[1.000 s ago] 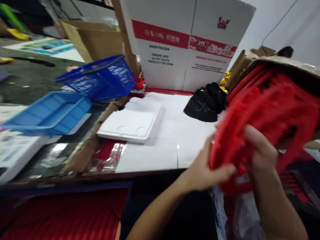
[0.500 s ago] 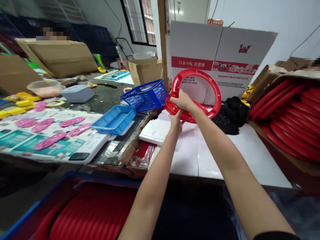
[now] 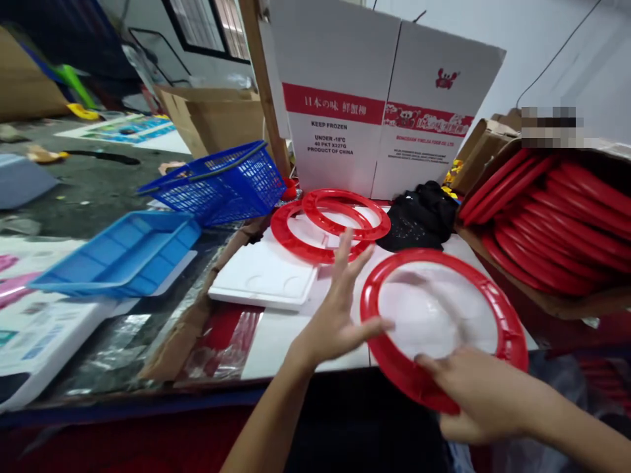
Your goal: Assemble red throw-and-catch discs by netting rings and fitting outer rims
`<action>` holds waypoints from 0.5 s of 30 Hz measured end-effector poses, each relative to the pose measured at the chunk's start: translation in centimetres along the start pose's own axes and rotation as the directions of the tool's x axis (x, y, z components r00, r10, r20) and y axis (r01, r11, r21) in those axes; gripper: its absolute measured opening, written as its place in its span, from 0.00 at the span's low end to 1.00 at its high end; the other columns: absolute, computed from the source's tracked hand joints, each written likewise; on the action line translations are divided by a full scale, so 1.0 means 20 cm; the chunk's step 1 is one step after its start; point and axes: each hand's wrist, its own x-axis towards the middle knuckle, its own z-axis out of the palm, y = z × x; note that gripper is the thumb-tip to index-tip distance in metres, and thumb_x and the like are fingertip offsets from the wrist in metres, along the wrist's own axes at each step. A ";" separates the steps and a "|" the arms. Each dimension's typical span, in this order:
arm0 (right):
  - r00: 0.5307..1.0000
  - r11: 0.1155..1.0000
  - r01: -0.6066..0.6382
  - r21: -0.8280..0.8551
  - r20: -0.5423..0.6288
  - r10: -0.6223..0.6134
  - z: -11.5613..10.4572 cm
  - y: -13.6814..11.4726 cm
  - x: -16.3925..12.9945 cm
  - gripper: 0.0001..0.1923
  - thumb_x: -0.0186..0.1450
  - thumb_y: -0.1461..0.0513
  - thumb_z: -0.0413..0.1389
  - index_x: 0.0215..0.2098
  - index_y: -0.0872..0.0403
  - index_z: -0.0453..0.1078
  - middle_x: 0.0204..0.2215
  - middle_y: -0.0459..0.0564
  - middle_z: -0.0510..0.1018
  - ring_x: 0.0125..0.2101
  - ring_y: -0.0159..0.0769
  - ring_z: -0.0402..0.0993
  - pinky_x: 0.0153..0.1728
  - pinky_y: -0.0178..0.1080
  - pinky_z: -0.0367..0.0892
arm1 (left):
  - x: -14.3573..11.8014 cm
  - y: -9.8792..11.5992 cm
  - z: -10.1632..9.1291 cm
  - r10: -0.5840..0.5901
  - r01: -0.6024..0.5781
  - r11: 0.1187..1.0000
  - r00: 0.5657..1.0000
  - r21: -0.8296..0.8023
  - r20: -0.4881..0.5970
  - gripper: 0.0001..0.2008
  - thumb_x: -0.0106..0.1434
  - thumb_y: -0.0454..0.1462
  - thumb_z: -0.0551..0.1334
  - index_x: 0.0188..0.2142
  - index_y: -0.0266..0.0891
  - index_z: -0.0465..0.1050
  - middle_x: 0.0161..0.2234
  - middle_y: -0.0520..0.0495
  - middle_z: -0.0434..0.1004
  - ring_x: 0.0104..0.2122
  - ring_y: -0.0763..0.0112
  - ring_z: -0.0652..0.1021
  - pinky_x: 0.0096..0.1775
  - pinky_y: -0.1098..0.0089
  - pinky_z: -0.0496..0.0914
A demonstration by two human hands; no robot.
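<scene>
My right hand (image 3: 480, 394) grips the near rim of a red plastic ring (image 3: 371, 295), which is held tilted over the front of the white tabletop. My left hand (image 3: 331, 322) is open with its fingers spread. Its thumb reaches the ring's left edge; whether it touches is unclear. Beyond my left hand, two more red rings lie overlapping: an upper ring (image 3: 383, 222) rests partly on a lower ring (image 3: 282, 236). The lower one lies partly over a white foam block (image 3: 261, 279).
A printed white carton (image 3: 335, 59) stands upright behind. At right, a box holds many stacked red rings (image 3: 566, 223). A black cap (image 3: 419, 217) lies beside it. On the left are a blue basket (image 3: 221, 187), a light-blue tray (image 3: 123, 253) and a knife (image 3: 106, 157).
Both hands were together on red rings near the carton. Now two rings lie there, my left hand has let go, and my right hand holds another ring closer to me. The view has shifted right.
</scene>
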 end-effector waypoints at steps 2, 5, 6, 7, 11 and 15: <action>0.991 0.992 0.123 0.002 0.050 -0.123 0.03 0.04 -0.01 0.33 0.62 0.55 0.66 0.62 0.61 0.71 0.39 0.63 0.85 0.38 0.57 0.82 0.40 0.48 0.70 | 0.11 -0.08 0.07 -0.090 0.073 0.990 0.986 0.122 0.141 0.35 0.74 0.53 0.63 0.75 0.52 0.57 0.80 0.41 0.40 0.78 0.41 0.43 0.74 0.38 0.51; 0.941 0.912 0.335 0.237 -0.045 -0.334 -0.06 0.23 0.08 0.28 0.67 0.51 0.65 0.62 0.52 0.74 0.50 0.58 0.84 0.50 0.51 0.80 0.51 0.47 0.71 | 0.22 -0.23 0.23 -0.222 0.068 0.921 0.900 0.384 0.374 0.26 0.74 0.43 0.64 0.69 0.41 0.67 0.76 0.32 0.54 0.76 0.38 0.54 0.72 0.37 0.54; 0.933 0.872 0.357 0.335 -0.081 -0.351 -0.10 0.33 0.15 0.22 0.70 0.50 0.62 0.59 0.48 0.76 0.50 0.54 0.84 0.50 0.47 0.81 0.51 0.45 0.72 | 0.23 -0.28 0.27 -0.222 0.015 0.898 0.878 0.440 0.423 0.25 0.73 0.39 0.64 0.67 0.38 0.68 0.74 0.30 0.59 0.74 0.38 0.59 0.71 0.37 0.56; 0.958 0.870 0.288 0.401 -0.139 -0.253 -0.15 0.45 0.23 0.17 0.74 0.51 0.56 0.56 0.48 0.77 0.48 0.53 0.85 0.48 0.44 0.81 0.51 0.44 0.72 | 0.23 -0.32 0.30 -0.203 -0.049 0.879 0.863 0.475 0.463 0.23 0.72 0.36 0.64 0.65 0.37 0.70 0.71 0.29 0.64 0.72 0.40 0.64 0.69 0.38 0.59; 0.746 0.862 -0.311 0.400 -0.459 0.482 -0.29 0.87 0.66 0.11 0.72 0.55 0.56 0.42 0.52 0.75 0.38 0.57 0.84 0.40 0.48 0.80 0.44 0.44 0.70 | 0.25 -0.41 0.32 -0.146 -0.178 0.842 0.832 0.508 0.534 0.14 0.68 0.29 0.63 0.51 0.36 0.79 0.55 0.30 0.80 0.56 0.44 0.79 0.57 0.48 0.71; 0.602 0.823 -0.357 0.441 -0.566 0.564 -0.31 1.06 0.89 0.08 0.70 0.58 0.54 0.43 0.53 0.72 0.37 0.61 0.83 0.39 0.49 0.78 0.41 0.44 0.66 | 0.32 -0.43 0.28 -0.262 0.022 0.875 0.862 0.484 0.435 0.05 0.66 0.32 0.66 0.39 0.39 0.82 0.35 0.36 0.83 0.39 0.49 0.83 0.48 0.53 0.73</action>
